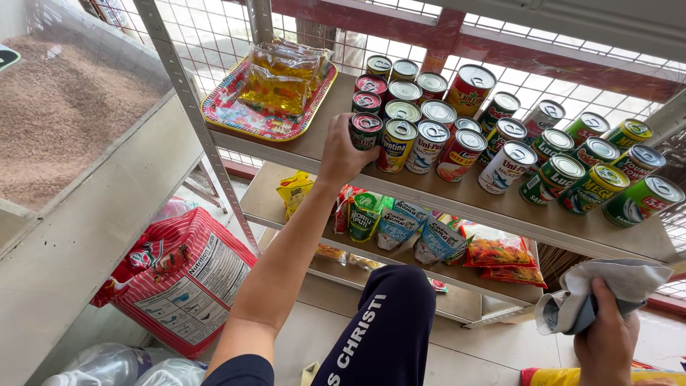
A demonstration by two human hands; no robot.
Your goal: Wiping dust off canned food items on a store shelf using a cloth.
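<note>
Red-lidded can [366, 131] being gripped by left hand [341, 154], fingers closed round side, at near left edge of shelf [314, 146]; judged rigid, fairly heavy, smooth, best gripped round body. Grey cloth [607, 289], soft, being clutched in right hand [607, 339], near right

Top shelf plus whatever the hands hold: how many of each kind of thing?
Cans: 26, as far as the view shows, one gripped by the left hand
Tray of yellow packets: 1
Grey cloth, in the right hand: 1
Total: 28
</note>
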